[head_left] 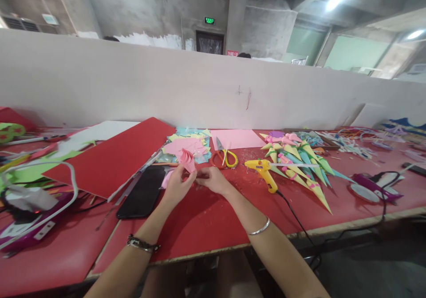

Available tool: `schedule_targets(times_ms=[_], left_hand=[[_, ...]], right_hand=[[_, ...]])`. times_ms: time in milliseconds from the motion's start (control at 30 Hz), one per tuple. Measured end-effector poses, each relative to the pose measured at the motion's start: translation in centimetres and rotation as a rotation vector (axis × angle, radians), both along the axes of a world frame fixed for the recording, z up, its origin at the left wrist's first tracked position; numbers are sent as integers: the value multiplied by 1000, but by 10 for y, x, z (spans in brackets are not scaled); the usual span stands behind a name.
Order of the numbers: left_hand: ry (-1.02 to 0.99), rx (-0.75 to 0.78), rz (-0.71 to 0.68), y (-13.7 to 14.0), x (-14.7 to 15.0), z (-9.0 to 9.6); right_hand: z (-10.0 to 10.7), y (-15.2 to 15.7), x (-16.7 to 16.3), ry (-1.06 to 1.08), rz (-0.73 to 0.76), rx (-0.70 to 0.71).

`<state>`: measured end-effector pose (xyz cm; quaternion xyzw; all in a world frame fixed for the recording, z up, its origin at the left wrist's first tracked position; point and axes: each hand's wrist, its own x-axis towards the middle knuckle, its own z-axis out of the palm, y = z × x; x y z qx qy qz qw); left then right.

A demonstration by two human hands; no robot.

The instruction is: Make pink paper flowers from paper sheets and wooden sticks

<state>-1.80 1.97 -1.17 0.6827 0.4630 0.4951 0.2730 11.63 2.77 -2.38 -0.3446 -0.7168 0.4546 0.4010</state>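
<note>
Between my two hands is a pink folded paper piece (187, 159), pleated at its top. My left hand (179, 184) grips it with thumb and fingers. The fingertips of my right hand (213, 179) are pinched together close to its lower end; whether they hold part of it is too small to tell. Behind the hands lie a pile of pink, yellow and blue paper cutouts (186, 146) and yellow-handled scissors (225, 158). To the right, a yellow hot glue gun (262, 171) rests beside a heap of finished-looking paper cones (299, 158) in yellow, green and blue.
A black phone (141, 193) lies left of my hands, near a large red sheet (116, 156). Pink paper (236, 139) sits by the white partition (199, 89). Purple power strips (382, 189) and cables lie at both sides; the glue gun's cord (294, 209) crosses the table edge.
</note>
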Motion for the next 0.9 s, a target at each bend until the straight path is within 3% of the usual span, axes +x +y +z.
schedule_targets(times_ms=[133,333,600,900], left_hand=[[-93,-35,-36,0,1,4],[-165,-83,-40,3,0,2],[-194,-74,-66,3,0,-2],[-180,-22,-52,6,-6,-4]], right_hand=[[2,0,0,40,27,-93],[-1,3,0,47,14,-117],[-12,8,-5,-40,23,-60],[-6,7,-10,-135,7,53]])
